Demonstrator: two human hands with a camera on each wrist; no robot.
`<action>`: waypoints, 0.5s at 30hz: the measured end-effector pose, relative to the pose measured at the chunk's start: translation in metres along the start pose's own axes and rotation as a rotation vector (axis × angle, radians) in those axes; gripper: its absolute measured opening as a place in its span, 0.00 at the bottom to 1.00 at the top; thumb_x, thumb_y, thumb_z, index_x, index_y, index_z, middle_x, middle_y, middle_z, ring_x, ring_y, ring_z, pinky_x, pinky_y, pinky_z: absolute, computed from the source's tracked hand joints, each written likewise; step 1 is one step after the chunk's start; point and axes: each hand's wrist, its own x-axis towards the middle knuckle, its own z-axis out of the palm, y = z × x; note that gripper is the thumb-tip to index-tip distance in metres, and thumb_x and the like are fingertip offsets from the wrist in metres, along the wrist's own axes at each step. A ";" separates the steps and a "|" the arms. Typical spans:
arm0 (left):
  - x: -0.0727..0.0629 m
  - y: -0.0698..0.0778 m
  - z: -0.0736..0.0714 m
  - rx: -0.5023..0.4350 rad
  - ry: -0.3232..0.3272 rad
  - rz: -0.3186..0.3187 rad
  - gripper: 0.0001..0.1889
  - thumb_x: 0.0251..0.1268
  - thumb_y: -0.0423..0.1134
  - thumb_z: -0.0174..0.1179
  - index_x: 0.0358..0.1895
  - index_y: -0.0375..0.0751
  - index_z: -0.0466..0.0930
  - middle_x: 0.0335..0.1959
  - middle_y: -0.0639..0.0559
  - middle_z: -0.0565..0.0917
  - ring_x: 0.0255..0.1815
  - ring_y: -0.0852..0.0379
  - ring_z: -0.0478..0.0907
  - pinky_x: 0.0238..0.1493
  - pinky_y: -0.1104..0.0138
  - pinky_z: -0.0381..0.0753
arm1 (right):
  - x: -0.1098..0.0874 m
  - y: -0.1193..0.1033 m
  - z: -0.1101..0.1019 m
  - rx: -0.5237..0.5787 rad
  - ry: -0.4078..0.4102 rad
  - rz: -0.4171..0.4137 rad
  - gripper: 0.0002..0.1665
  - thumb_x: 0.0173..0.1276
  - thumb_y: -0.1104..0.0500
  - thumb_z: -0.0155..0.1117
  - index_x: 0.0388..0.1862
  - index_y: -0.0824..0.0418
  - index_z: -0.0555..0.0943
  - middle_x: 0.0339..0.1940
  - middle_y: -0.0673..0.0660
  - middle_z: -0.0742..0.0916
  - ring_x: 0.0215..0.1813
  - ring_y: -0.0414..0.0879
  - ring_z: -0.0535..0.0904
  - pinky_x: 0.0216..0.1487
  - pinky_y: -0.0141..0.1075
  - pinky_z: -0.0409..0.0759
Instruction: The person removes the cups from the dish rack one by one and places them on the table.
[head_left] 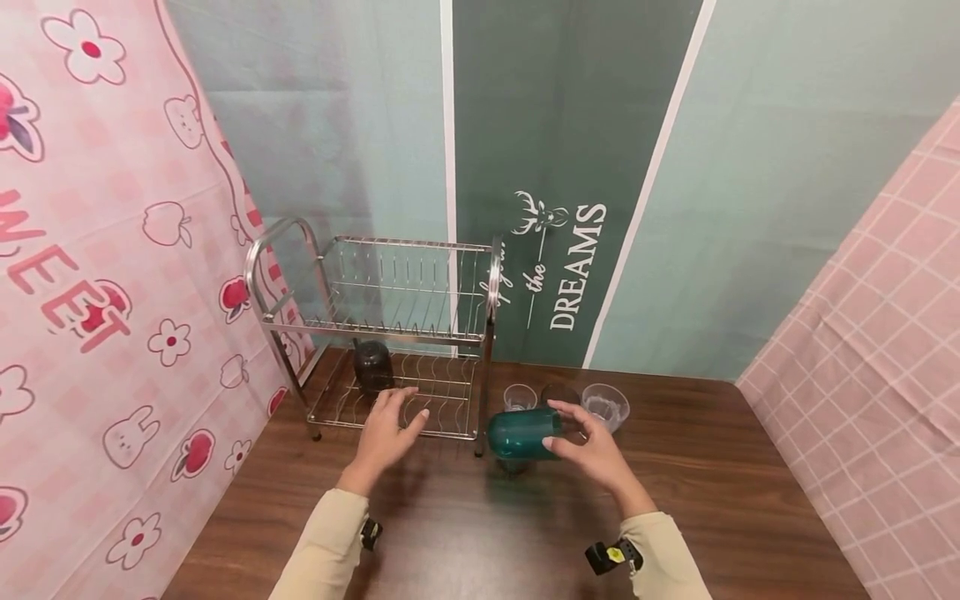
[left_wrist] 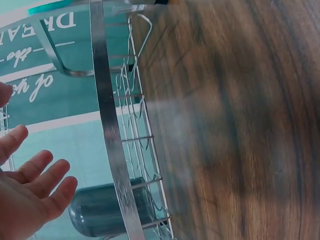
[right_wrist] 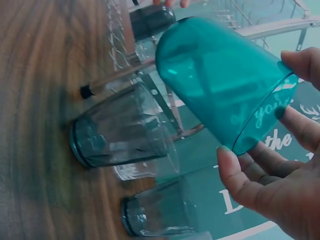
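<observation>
A translucent teal cup is held on its side above the table, its rounded base toward the rack. My right hand grips it by the rim, with thumb and fingers around the open end in the right wrist view. My left hand holds nothing; its fingers are spread and slightly bent in front of the rack's lower tier. Close behind those fingers, a dark cup stands upside down on that tier of the metal dish rack. In the left wrist view the same dark cup appears sideways behind a rail.
Several glasses stand right of the rack: a clear one, a wider clear one, and a grey-tinted one beneath the teal cup. Fabric curtains hang behind the wooden table and at both sides.
</observation>
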 end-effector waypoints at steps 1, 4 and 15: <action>0.001 -0.002 -0.001 0.012 0.003 -0.002 0.22 0.58 0.47 0.62 0.54 0.42 0.76 0.48 0.43 0.73 0.47 0.44 0.74 0.43 0.50 0.72 | 0.001 0.004 -0.002 -0.011 0.002 0.000 0.31 0.58 0.63 0.68 0.61 0.62 0.72 0.51 0.67 0.77 0.51 0.62 0.73 0.43 0.39 0.76; 0.004 -0.006 -0.002 0.067 0.024 0.013 0.23 0.56 0.47 0.63 0.53 0.40 0.77 0.47 0.42 0.73 0.45 0.42 0.74 0.41 0.49 0.72 | 0.005 0.013 -0.006 -0.041 0.011 0.007 0.31 0.58 0.60 0.69 0.61 0.59 0.73 0.52 0.65 0.78 0.52 0.60 0.73 0.45 0.42 0.75; 0.015 -0.014 -0.012 0.252 0.017 0.034 0.22 0.54 0.45 0.65 0.52 0.40 0.79 0.50 0.37 0.73 0.48 0.38 0.70 0.43 0.45 0.67 | 0.005 0.006 -0.016 -0.191 0.057 -0.013 0.32 0.53 0.58 0.72 0.59 0.56 0.75 0.50 0.66 0.78 0.49 0.63 0.73 0.41 0.48 0.75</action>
